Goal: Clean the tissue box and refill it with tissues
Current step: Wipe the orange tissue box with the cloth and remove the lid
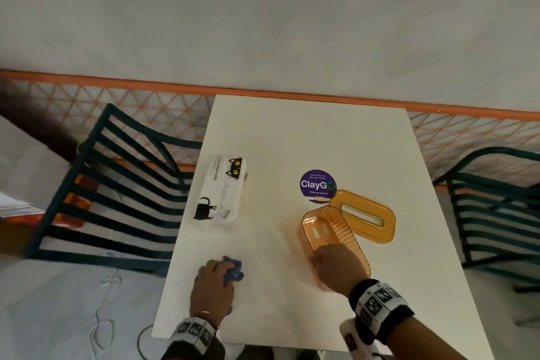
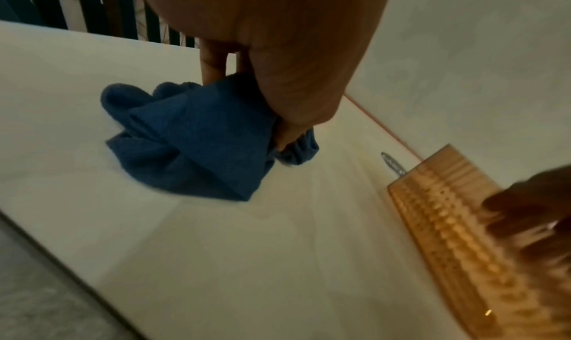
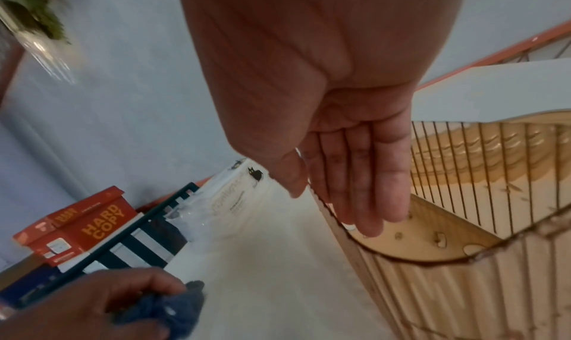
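White table (image 1: 292, 137) seen from above. Tissue pack (image 1: 223, 187) with cat print laid flat near left edge. Purple round sticker (image 1: 316, 184) fixed mid-table. Orange lid (image 1: 365, 216) laid just beside sticker, partly over it. Orange ribbed box (image 1: 327, 231) set touching lid. Blue cloth (image 1: 233, 270) bunched on near left part.

A round purple "ClayGo" sticker (image 1: 318, 186) marks the white rectangular table (image 1: 306, 137), flanked by two dark teal slatted metal chairs (image 1: 117, 193) (image 1: 496, 213). An orange "Hard Copy" cardboard box (image 3: 80, 225) sits beyond the left chair.
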{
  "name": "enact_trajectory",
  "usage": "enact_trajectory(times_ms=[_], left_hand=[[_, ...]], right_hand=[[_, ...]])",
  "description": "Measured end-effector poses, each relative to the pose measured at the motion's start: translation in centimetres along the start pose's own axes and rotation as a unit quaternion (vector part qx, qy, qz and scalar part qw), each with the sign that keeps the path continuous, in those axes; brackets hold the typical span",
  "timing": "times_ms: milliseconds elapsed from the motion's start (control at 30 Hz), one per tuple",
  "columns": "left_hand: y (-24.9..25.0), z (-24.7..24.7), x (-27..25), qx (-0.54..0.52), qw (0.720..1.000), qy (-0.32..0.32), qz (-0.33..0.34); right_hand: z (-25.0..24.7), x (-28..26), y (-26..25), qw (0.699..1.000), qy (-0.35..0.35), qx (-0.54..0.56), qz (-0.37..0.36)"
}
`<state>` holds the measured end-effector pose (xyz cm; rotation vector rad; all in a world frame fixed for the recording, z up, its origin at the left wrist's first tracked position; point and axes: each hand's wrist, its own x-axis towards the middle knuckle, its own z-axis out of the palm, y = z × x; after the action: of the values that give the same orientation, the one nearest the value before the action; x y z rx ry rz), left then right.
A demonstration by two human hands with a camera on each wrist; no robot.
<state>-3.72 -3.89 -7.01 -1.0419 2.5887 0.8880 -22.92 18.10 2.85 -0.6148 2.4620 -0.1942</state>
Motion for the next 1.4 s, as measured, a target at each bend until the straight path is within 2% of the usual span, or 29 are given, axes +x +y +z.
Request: enact_trajectory(times_ms=[67,167,300,367,400,467,533,633,700,800,867,933,1000,1067,1133,1200,1300,1400], left_hand=[[0.5,-1.3,0.0,-0.091,0.996,-0.017,0.005],[2.1,-3.5,0.4,-0.186,0.982,0.006,-0.029],[4.8,-5.3,1.9,-0.306,0.948,-0.015,-0.082],[6.7,-5.8,3.0,-0.396,0.91,-0.042,-0.112],[8.5,-6.3,3.3,-0.45,0.882,-0.057,-0.125],[11.7,-6.7,4.2,-0.508,0.847,-0.078,-0.135],[15.0,-6.8,5.0,-0.515,0.849,-0.059,-0.1],[19.3,-6.8,5.1,-0.41,0.912,0.004,0.017],[21.3,-6.6,4.2,-0.311,0.939,0.028,0.14],[22.3,-4.8,2.3,-0.179,0.936,-0.002,0.304],[21.5,-3.2,0.6,-0.13,0.921,-0.029,0.365],[20.4,-2.4,-1.1,-0.097,0.911,-0.06,0.396],[19.7,-2.4,-1.5,-0.07,0.907,-0.085,0.406],[20.0,-2.6,-0.1,-0.077,0.922,-0.073,0.371],[21.5,-3.0,1.9,-0.111,0.945,-0.047,0.304],[23.7,-3.5,2.8,-0.133,0.952,-0.028,0.273],[26.3,-3.1,0.7,-0.156,0.932,-0.009,0.327],[25.7,-2.1,-3.1,-0.154,0.915,0.028,0.371]], right_hand=[[0.6,0.6,0.0,1.0,-0.007,-0.004,0.016],[0.9,1.2,-0.4,0.999,-0.025,-0.033,0.008],[-0.2,1.1,-1.2,0.998,-0.042,-0.038,0.019],[-1.4,1.1,-1.1,0.999,-0.012,-0.013,0.037],[-2.2,1.0,-0.9,0.999,-0.004,0.023,0.048],[-3.6,0.5,-0.6,0.991,0.006,0.121,0.055],[-5.0,-0.7,-0.8,0.972,-0.004,0.225,0.061],[-6.3,-2.1,-1.1,0.958,-0.013,0.285,0.012],[-6.9,-2.5,-0.9,0.95,0.001,0.313,-0.008],[-7.8,-3.0,-0.1,0.916,0.032,0.4,-0.008],[-8.3,-3.3,0.9,0.886,0.045,0.462,0.001],[-8.6,-3.6,1.9,0.866,0.042,0.498,0.017],[-8.5,-4.0,2.7,0.862,0.04,0.506,0.022],[-8.3,-4.4,2.9,0.864,0.027,0.503,0.017],[-8.3,-4.5,2.6,0.862,0.018,0.506,0.015],[-8.6,-4.5,2.3,0.855,0.027,0.517,0.01],[-9.9,-4.2,2.6,0.835,0.045,0.549,-0.01],[-11.0,-3.9,4.1,0.804,0.067,0.59,-0.002]])
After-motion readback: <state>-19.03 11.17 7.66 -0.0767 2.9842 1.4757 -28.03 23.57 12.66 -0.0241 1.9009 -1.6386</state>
